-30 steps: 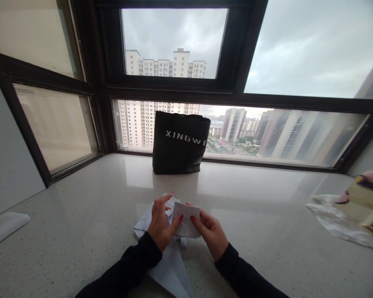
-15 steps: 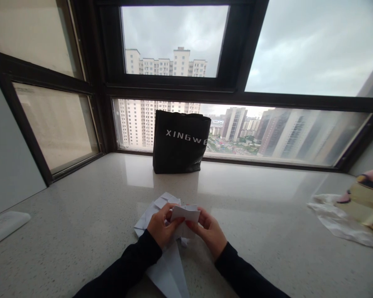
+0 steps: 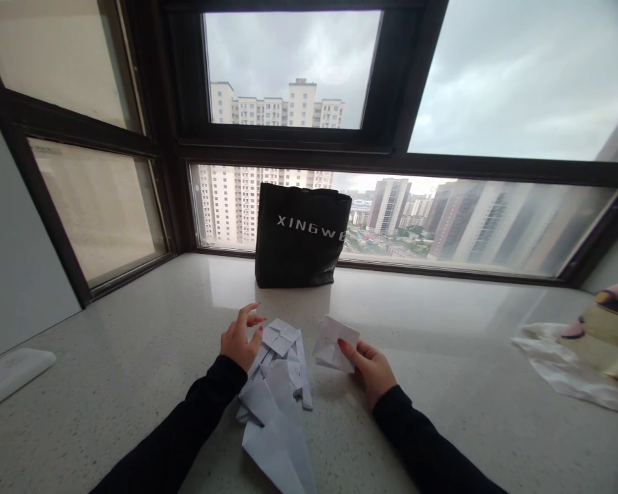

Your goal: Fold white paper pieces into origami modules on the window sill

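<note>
- Square point(image 3: 327, 337) of folded white paper sits at about 2 o'clock from the pile point(image 3: 275, 391), pinched between the thumb and fingers of the right hand point(image 3: 375, 372).
- Left hand point(image 3: 239, 341) is at 11 o'clock from the pile, fingers loosely spread and curled, with nothing seen in its grip; whether its thumb touches the paper I cannot tell.
- Folding looks well along on the square: its edges are neat and its face creased. It is apart from the pile.
- Top block point(image 3: 281, 336) of the pile, at its 12 o'clock, also looks folded into flaps. The sheet point(image 3: 283, 449) at 6 o'clock has only broad creases and seems least worked; how much is left cannot be told.
- Counter point(image 3: 432, 343) is pale, speckled and glossy. A black bag point(image 3: 301, 254) stands upright at 12 o'clock, a white slab point(image 3: 13, 377) lies at 9, a cloth point(image 3: 556, 363) and a yellow-pink thing point(image 3: 594, 336) at 3.
- Dark frames point(image 3: 288, 154) hold the windows; towers point(image 3: 388, 206) rise outside under grey cloud.
</note>
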`<state>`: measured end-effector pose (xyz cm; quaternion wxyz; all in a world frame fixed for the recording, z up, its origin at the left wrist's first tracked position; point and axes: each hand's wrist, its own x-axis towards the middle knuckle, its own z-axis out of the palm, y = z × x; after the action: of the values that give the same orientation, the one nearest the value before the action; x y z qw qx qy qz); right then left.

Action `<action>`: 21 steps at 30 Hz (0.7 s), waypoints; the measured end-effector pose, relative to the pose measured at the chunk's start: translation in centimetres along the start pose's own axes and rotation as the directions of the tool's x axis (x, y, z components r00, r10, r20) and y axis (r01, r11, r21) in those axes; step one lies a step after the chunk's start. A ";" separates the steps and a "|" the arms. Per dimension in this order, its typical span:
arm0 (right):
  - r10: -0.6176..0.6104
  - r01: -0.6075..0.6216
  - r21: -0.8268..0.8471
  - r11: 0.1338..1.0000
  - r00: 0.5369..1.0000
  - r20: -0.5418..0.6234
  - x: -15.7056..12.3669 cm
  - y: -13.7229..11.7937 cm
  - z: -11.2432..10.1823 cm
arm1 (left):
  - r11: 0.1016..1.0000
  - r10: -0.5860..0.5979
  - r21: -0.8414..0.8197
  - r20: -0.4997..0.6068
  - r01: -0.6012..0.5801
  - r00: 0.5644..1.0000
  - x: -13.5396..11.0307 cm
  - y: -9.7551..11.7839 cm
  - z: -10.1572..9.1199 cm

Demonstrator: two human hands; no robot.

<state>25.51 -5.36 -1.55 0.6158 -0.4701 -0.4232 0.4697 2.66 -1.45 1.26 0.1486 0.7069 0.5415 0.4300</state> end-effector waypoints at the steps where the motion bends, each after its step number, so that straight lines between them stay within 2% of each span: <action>1: 0.005 -0.005 0.007 1.000 1.000 0.010 -0.1 0.1 0.1 | 0.999 0.009 0.052 0.032 -0.010 0.999 -0.1 -0.3 0.3; 5: 0.013 -0.013 0.011 1.000 0.998 0.059 -0.5 0.4 0.5 | 0.972 0.011 0.231 0.160 -0.048 0.987 -0.8 -0.5 1.6; 9: 0.008 -0.007 -0.006 1.000 0.994 0.111 -0.7 0.5 0.9 | 0.946 -0.079 0.323 0.185 0.016 0.979 -0.8 -0.4 2.2; 13: 0.009 -0.003 -0.038 0.999 0.988 0.153 -0.9 0.6 1.3 | 0.948 -0.060 0.318 0.193 -0.005 0.979 -0.4 -0.4 2.0; 16: 0.003 0.008 -0.062 0.998 0.986 0.166 -1.0 0.6 1.5 | 0.958 -0.010 0.285 0.115 -0.024 0.993 -0.4 -0.3 1.9; 21: -0.025 0.037 -0.089 0.995 0.991 0.134 -0.9 0.7 1.3 | 0.987 0.079 0.151 -0.109 -0.062 0.991 0.0 -0.4 1.3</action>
<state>23.93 -5.94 -2.07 0.5716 -0.4589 -0.4913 0.4705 3.42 -0.91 0.23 0.0494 0.7089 0.5539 0.4338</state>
